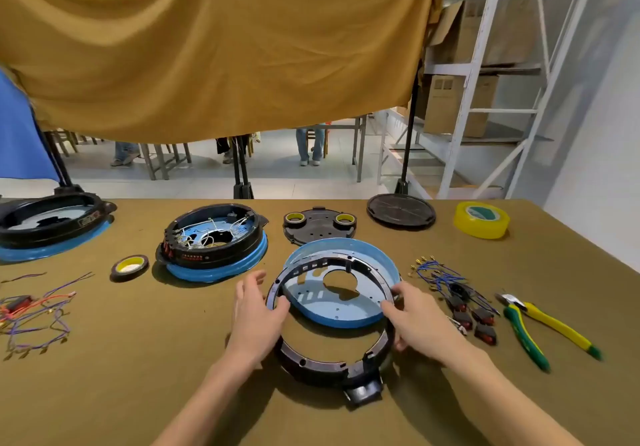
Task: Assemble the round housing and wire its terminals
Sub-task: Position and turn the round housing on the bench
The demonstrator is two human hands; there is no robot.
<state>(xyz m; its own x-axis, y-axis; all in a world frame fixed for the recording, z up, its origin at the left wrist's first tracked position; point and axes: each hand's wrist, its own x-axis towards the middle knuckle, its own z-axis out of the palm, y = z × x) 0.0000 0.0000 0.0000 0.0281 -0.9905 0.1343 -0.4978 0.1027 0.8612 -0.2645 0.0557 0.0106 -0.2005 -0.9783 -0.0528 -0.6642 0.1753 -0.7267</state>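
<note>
plastic is my guess for the black ring (330, 359): light, stiff round the rim but thin enough to flex if squeezed across, and likely smooth enough to slip. so i take it at two opposite sides, on the wall, not by the tab (363, 390) at the near edge.

going left to right. far left lie loose wires (38, 310) on the table (138, 359), with a black and blue housing (52, 224) behind them. next, a small tape roll (130, 267), then a wired housing (214, 241), which reads as a finished sample.

my left hand (258, 317) comes in from below, forearm angled up and right. its thumb presses on the ring's left rim and the fingers are spread and nearly straight, so it steadies more than it clamps.

in the middle the ring sits tilted, near edge down on the table, far edge lifted over the blue pan (367, 262). the pan lies beneath and beyond it, also tilted, thin-walled by the look and probably easy to dent. ring and pan overlap but are not seated yet, as i judge it.

my right hand (420, 321) has fingers curled round the ring's right rim, thumb on top, wrist low.

further right lie the blue leads (436, 276) with switches (474, 321), then pliers (540, 328), and a yellow tape roll (481, 219) at the back.
</note>
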